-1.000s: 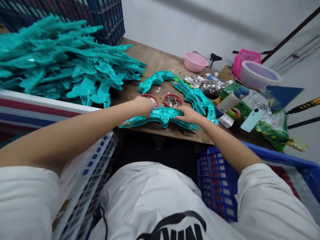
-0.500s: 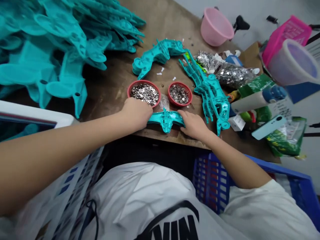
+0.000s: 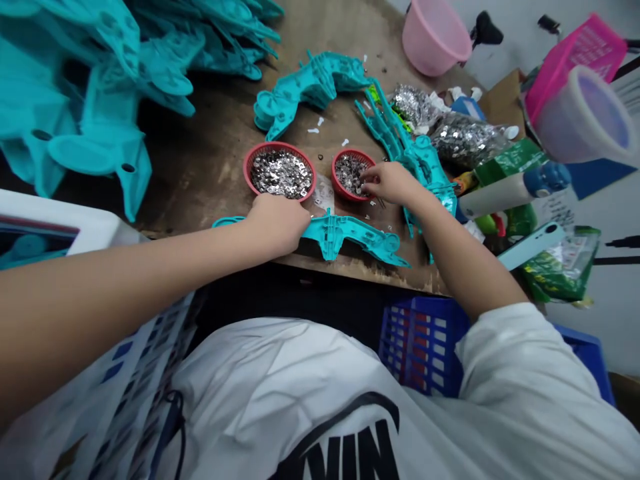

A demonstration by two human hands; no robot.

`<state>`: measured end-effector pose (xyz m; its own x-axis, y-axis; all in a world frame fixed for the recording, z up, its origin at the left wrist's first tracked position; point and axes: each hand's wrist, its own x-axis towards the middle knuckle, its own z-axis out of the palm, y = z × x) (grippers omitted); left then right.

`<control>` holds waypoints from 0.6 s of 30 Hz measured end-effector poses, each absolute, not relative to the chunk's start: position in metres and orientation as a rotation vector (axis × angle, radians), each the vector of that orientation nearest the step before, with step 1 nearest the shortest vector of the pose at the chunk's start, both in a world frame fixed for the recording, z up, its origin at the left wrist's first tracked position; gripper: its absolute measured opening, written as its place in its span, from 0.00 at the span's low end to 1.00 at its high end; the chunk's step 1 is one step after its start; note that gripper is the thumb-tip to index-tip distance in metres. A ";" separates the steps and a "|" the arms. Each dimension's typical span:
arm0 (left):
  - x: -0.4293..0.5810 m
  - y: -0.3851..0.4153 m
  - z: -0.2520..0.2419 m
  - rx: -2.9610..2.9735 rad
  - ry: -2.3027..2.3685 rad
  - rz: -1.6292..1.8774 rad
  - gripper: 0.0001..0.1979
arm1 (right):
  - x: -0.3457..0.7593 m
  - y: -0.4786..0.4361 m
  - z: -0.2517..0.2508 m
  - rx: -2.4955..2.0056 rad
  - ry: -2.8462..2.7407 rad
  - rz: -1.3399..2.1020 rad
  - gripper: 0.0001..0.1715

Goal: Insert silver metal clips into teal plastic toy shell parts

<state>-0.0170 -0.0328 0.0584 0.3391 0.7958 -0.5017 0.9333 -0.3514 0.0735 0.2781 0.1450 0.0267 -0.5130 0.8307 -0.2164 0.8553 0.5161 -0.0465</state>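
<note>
- Left hand [image 3: 277, 223] lies palm down on a teal moulded plastic piece [image 3: 350, 233], seemingly pinning it to the wooden surface [image 3: 195, 160] (whether it is clenched or only pressing, the view cannot tell).
- Right hand [image 3: 393, 183] reaches across to a small red dish [image 3: 333, 177], fingers curled at the silver sequins [image 3: 347, 172]; anything pinched between them is too small to see.
- The teal moulded piece lies along the near edge of the surface, apparently placed so that both hands reach it easily, with its far end overhanging nothing.
- A large red dish [image 3: 246, 170] sits just beyond the left hand and beside the small red dish, the pair seemingly kept close for quick dipping.
- Two more teal pieces [image 3: 300, 87] curve around the dishes, leaving a small patch of open wood between them.
- A heap of teal parts [image 3: 100, 87] fills the far left, with bare wood between it and the large red dish, the widest room for moving.
- Bags of sequins [image 3: 467, 140], a white bottle [image 3: 505, 193] and a pale phone [image 3: 530, 245] crowd the right side, leaving little room there.
- A blue crate [image 3: 420, 347] stands below the near edge, by the right arm.
</note>
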 end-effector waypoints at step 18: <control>-0.009 -0.036 0.047 2.319 1.498 -0.416 0.29 | 0.279 0.128 0.024 1.615 2.749 -0.332 0.21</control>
<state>-0.0088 -0.0357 0.0467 0.3989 0.8132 -0.4239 0.9153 -0.3814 0.1295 0.2794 0.1277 0.0240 -0.4910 0.8698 -0.0493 0.8565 0.4716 -0.2096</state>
